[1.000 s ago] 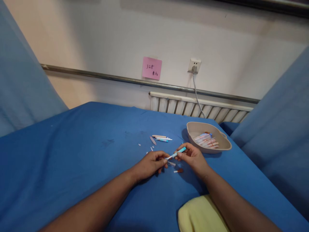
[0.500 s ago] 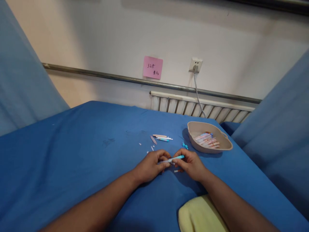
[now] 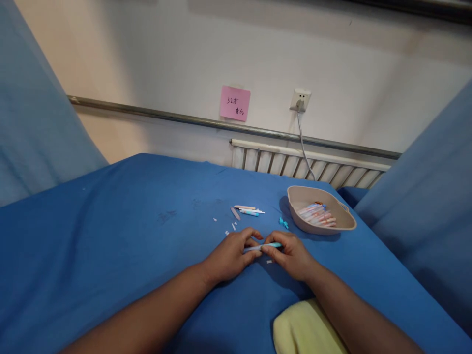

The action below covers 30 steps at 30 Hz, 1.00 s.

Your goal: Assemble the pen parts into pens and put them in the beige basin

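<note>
Both hands hold one slim pen point(image 3: 272, 245), pale at its left part and turquoise at its right end. My left hand point(image 3: 235, 253) pinches the pale part between thumb and fingers. Close beside it, my right hand point(image 3: 291, 253) grips the turquoise end. Below the right fingers lies a small white piece point(image 3: 269, 261). Just beyond the hands are pen parts: a grey-purple barrel point(image 3: 235, 213), a turquoise-and-white part point(image 3: 249, 213) and thin white sticks point(image 3: 254, 211). Small white bits point(image 3: 233, 226) are scattered nearer the left hand. Turquoise pieces point(image 3: 283, 223) lie beyond the right hand.
A beige basket point(image 3: 346, 226) holding several pens point(image 3: 317, 215) stands at the right. Blue cloth point(image 3: 129, 236) covers the surface. A yellow cloth point(image 3: 304, 327) lies under my right forearm. Behind are a radiator point(image 3: 273, 160), a rail and a wall socket point(image 3: 300, 100); blue curtains hang at both sides.
The pen has turned to lie a little flatter, and my right fingers have closed further over its turquoise end. The view has shifted slightly; the things on the cloth stay put.
</note>
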{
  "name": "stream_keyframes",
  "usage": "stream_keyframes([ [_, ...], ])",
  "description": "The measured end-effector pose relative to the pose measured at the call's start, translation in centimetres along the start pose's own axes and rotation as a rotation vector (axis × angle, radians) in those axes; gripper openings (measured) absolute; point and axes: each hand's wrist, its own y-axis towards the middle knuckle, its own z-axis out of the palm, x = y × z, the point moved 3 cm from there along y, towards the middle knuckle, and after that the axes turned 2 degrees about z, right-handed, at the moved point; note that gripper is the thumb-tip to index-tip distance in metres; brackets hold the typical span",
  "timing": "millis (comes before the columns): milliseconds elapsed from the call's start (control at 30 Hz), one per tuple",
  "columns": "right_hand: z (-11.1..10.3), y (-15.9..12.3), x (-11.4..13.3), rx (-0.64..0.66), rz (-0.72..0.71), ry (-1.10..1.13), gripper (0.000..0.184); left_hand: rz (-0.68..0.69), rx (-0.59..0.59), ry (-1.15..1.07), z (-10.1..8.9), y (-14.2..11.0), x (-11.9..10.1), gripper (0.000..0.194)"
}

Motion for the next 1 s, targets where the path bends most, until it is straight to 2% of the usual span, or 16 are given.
stream_keyframes([
  [100, 0.1, 0.0, 0.0, 0.003, 0.028, -0.025, 0.021, 0.008, -0.002, 0.014, -0.1, 0.1, -0.1, 0.022],
  [167, 0.2, 0.0, 0.0, -0.015, 0.057, 0.047, 0.014, -0.019, 0.001, -0.018, -0.1, 0.2, 0.2, 0.023],
  [267, 0.3, 0.0, -0.1, -0.026, 0.086, 0.172, 0.014, -0.063, 0.015, -0.081, 0.0, 0.4, 0.8, 0.026],
  [433, 0.4, 0.1, -0.4, -0.058, 0.105, 0.158, 0.017, -0.098, 0.064, -0.130, 0.4, 0.4, 1.0, 0.029],
  [567, 0.9, 0.3, -0.7, -0.084, 0.178, 0.433, 0.023, -0.077, 0.072, -0.221, 0.4, 0.6, 0.7, 0.023],
  [667, 1.2, 0.4, -0.2, -0.036, 0.115, 0.599, 0.026, -0.054, 0.095, -0.332, 0.3, 0.7, 0.5, 0.020],
  [767, 0.9, 0.3, 0.7, -0.051, 0.021, 0.523, 0.019, -0.063, 0.105, -0.386, 0.1, 0.8, 0.5, 0.021],
  [867, 0.3, 0.1, 1.3, -0.118, -0.040, 0.284, 0.013, -0.088, 0.087, -0.390, 0.3, 0.7, 0.4, 0.021],
  [933, 0.2, 0.0, 1.4, -0.173, -0.019, 0.149, 0.013, -0.094, 0.092, -0.395, 0.5, 0.6, 0.2, 0.021],
  [1000, 0.5, 0.1, 1.2, -0.186, 0.047, 0.174, 0.018, -0.108, 0.124, -0.429, 0.8, 0.5, 0.2, 0.022],
])
